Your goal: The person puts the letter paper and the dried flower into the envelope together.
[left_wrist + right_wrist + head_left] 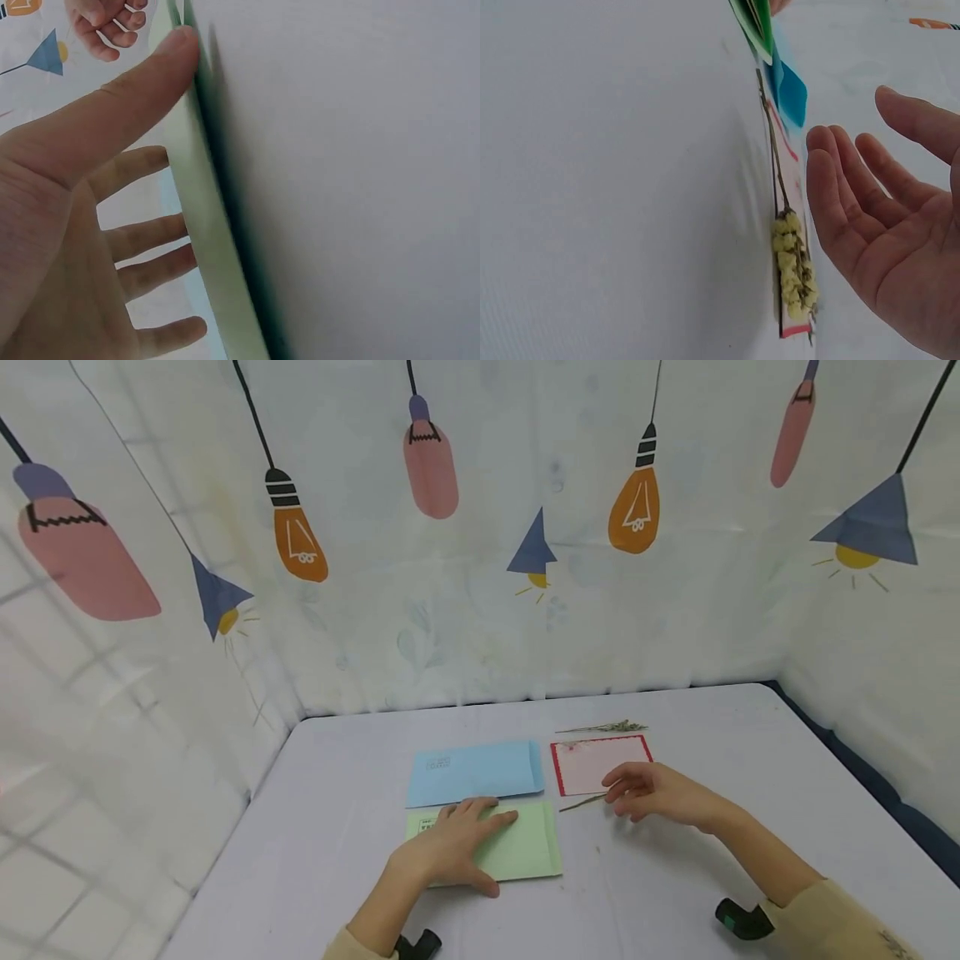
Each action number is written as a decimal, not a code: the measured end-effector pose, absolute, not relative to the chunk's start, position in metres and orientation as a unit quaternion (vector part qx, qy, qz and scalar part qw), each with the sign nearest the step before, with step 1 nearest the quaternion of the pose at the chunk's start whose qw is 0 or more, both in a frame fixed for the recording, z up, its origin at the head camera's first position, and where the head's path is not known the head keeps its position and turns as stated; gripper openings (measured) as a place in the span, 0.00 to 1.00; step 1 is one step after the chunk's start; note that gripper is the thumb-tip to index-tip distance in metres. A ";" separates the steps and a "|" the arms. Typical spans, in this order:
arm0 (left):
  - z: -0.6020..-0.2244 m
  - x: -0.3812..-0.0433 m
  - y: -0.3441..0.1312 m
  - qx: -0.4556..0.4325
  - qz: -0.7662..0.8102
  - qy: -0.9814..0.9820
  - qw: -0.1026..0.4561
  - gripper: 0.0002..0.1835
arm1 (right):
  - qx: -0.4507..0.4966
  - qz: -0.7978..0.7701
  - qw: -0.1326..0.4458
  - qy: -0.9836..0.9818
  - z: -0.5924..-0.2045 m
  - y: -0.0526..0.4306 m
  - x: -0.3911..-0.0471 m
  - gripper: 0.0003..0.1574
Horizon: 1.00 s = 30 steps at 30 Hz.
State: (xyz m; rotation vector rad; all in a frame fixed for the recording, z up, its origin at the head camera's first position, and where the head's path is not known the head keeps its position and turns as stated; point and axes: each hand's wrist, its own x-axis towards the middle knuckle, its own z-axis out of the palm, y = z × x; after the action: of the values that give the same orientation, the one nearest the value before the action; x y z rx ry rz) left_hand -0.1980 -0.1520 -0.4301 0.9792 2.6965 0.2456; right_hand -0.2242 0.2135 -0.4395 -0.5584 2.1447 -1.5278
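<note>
Resting with fingers spread, the left hand (453, 845) is touching one green envelope (528, 853), gripping nothing; one blue envelope (476, 772) is lying just beyond. Empty and loosely bent, the right hand (654, 793) is hovering near one red-edged card (600, 762). Two dried sprigs (618, 727) are flanking the card, far and near. One white table (330, 827) is bearing these; a pale, lamp-printed backdrop (480, 635) is rising behind.

Head view: high, farthest back, facing forward and down over table (300, 860) to backdrop (480, 635). Left wrist view: close, low, tipped sideways, past left hand (457, 845). Right wrist view: likewise close, sideways, past right hand (651, 793). All three share green envelope (528, 847).
</note>
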 end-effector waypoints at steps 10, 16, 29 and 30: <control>-0.426 -0.211 -0.156 0.345 0.093 0.930 0.083 0.42 | -0.185 -0.516 0.175 0.818 -0.434 0.233 -0.229 0.25; -0.425 -0.209 -0.157 0.349 0.102 0.927 0.090 0.44 | -0.161 -0.494 0.146 0.842 -0.433 0.243 -0.230 0.24; -0.428 -0.199 -0.154 0.340 0.075 0.928 0.134 0.55 | -0.125 -0.444 0.102 0.881 -0.442 0.251 -0.238 0.24; -0.428 -0.199 -0.154 0.338 0.072 0.928 0.138 0.55 | -0.125 -0.438 0.101 0.885 -0.444 0.251 -0.238 0.24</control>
State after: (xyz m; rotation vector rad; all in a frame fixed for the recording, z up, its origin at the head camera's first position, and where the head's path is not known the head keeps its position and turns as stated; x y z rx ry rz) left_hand -0.1989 -0.1543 -0.4283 0.9765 2.6853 0.2088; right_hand -0.2384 0.2509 -0.4440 -0.3689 2.6128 -1.2933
